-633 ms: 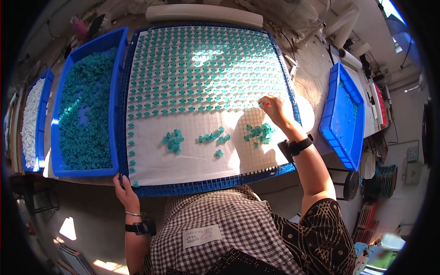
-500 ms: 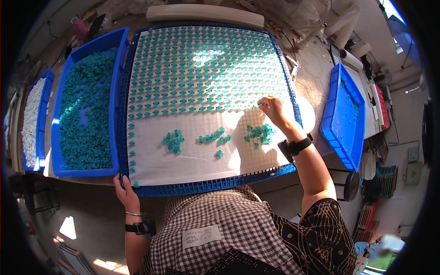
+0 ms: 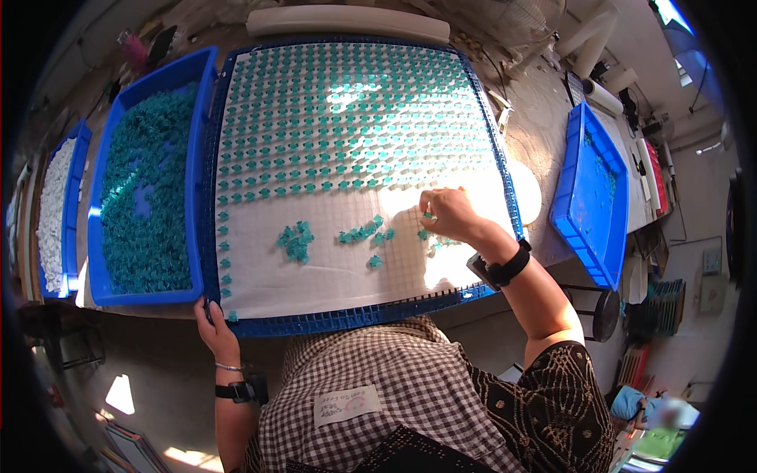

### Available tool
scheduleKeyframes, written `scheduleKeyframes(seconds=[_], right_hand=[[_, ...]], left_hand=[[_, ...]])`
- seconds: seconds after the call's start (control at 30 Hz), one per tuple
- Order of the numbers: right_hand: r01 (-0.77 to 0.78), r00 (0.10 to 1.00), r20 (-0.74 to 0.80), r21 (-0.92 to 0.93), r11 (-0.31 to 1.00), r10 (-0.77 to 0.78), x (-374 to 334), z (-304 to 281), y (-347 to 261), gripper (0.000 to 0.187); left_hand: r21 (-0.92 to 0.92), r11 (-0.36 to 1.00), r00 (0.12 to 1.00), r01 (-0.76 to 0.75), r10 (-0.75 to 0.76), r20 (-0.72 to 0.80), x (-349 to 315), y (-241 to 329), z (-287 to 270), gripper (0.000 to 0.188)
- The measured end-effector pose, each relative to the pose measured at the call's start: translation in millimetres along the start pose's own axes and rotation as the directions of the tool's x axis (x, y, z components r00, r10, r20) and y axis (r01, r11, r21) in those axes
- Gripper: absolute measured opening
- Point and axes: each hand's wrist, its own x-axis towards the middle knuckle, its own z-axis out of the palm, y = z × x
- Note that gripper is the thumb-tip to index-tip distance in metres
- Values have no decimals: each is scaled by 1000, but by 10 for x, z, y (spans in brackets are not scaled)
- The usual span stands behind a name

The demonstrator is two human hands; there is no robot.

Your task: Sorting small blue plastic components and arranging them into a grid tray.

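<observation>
A white sheet (image 3: 339,288) lies in a blue grid-edged tray (image 3: 347,322), its far part covered with rows of small teal turtle-like or flower-shaped pieces (image 3: 296,146). My right hand (image 3: 451,214) is pinched at a small teal piece (image 3: 428,215), just above a loose pile partly hidden under the hand. Two more loose clusters lie on the sheet, one at left (image 3: 296,241) and a thinner one in the middle (image 3: 363,232). My left hand (image 3: 218,331) rests at the tray's near left corner, fingers stretched and apart, touching the edge.
Left of the tray stands a blue bin (image 3: 197,260) heaped with teal pieces, and beyond it a blue bin of white pieces (image 3: 57,213). A blue bin (image 3: 579,213) with a few teal pieces sits at right. Behind the tray lies a white roll (image 3: 347,24).
My right hand has moved from the nearest row of pieces toward me and slightly left, down to the right-hand loose pile. My left hand stays at the corner.
</observation>
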Motion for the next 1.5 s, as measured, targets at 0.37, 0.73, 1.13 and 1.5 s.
scheduleKeyframes(seconds=[0.37, 0.73, 1.13, 1.5], right_hand=[[-17, 958, -282, 91, 996, 42, -157, -69, 760, 14], [-107, 935, -311, 213, 971, 171, -61, -261, 666, 11], [-66, 952, -273, 254, 965, 137, 37, -98, 821, 10], [-91, 996, 26, 189, 978, 87, -565, -312, 790, 19]], left_hand=[[0, 1000, 1000, 16, -16, -7, -6, -32, 6, 41], [-5, 997, 997, 75, -75, 16, -7, 18, -6, 41], [-1, 1000, 1000, 30, -30, 3, -3, -87, 21, 42], [-8, 998, 998, 64, -64, 15, -5, -61, -10, 41]])
